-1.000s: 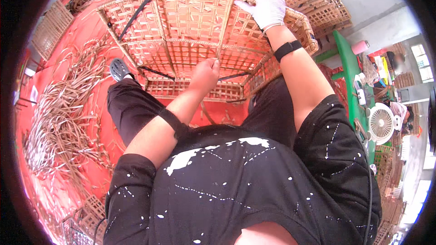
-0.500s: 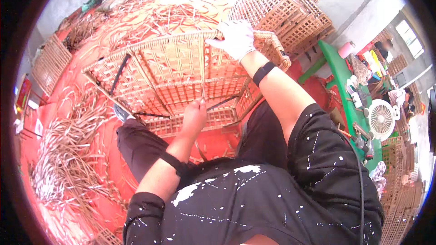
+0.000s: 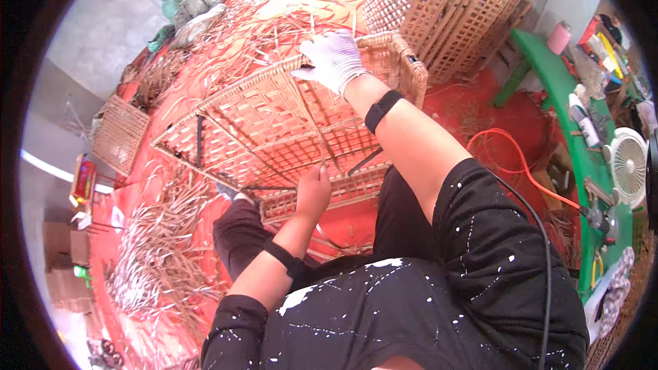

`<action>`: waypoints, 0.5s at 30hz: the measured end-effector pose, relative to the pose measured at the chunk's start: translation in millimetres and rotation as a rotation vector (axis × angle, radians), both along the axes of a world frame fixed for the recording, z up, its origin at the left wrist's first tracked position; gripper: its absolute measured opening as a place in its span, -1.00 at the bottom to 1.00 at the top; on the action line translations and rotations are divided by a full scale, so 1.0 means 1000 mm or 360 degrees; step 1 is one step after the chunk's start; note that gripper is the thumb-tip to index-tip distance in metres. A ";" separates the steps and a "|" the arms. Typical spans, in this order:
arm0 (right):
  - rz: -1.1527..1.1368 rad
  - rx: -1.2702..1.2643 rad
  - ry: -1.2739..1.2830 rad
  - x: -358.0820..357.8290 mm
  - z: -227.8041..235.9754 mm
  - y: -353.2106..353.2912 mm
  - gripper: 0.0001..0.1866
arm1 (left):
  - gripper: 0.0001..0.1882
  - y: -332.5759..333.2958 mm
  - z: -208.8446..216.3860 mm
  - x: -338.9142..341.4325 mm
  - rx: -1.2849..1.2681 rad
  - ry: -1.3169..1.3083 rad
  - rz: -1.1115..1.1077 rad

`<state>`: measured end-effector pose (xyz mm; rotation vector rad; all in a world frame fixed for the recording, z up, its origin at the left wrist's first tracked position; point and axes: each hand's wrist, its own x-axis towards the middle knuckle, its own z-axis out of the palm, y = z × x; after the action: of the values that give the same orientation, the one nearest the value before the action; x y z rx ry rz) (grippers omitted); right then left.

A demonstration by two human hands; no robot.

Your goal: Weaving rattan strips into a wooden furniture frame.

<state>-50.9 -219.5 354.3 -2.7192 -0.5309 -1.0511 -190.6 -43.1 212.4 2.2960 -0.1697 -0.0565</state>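
A woven tan basket (image 3: 267, 106), with a wrapped rim and thin dark rods at its corners, is tilted in front of my legs with its open side toward me. My right hand (image 3: 334, 62), in a white glove, is closed over its upper rim, the thumb near a middle rib. Below it, inside the basket, my bare left hand (image 3: 314, 190) makes a fist around a thin weaving strip (image 3: 323, 159) that runs up to the cross rib. The strip's lower end is hidden in the fist.
Loose strips (image 3: 161, 247) lie heaped on the red floor at left. Woven panels (image 3: 452, 20) are stacked at the back right. A green table (image 3: 558, 75) at right carries a white fan (image 3: 627, 168) and tools; an orange cord (image 3: 517, 147) hangs beside it. Another panel (image 3: 120, 135) leans at left.
The view has turned, so the surroundings sit farther right. The basket slopes more, its right end higher. Both hands keep their grips, and my left fist stays below the cross rib.
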 end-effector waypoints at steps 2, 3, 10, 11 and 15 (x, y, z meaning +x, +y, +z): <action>-0.0021 0.0035 -0.0172 -0.001 -0.003 -0.002 -0.55 | -0.70 -0.001 0.000 0.001 0.0164 -0.0224 -0.0094; 0.0029 0.0069 -0.0156 -0.001 -0.004 -0.004 -0.56 | -0.71 -0.002 0.001 0.000 0.0199 -0.0157 -0.0107; -0.0143 0.0019 0.0036 -0.011 0.006 -0.056 -0.54 | -0.71 -0.039 0.012 -0.011 0.0135 -0.0178 -0.0108; -0.0185 -0.0029 0.0032 -0.014 0.007 -0.063 -0.53 | -0.71 -0.044 0.014 -0.013 0.0131 -0.0145 -0.0125; -0.0164 0.0008 0.0033 -0.029 0.004 -0.065 -0.52 | -0.72 -0.057 0.022 -0.024 0.0212 0.0017 -0.0163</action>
<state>-80.1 -284.2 358.8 -2.7759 -0.3876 -1.0453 -214.2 -100.2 234.7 2.4176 -0.2855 -0.1360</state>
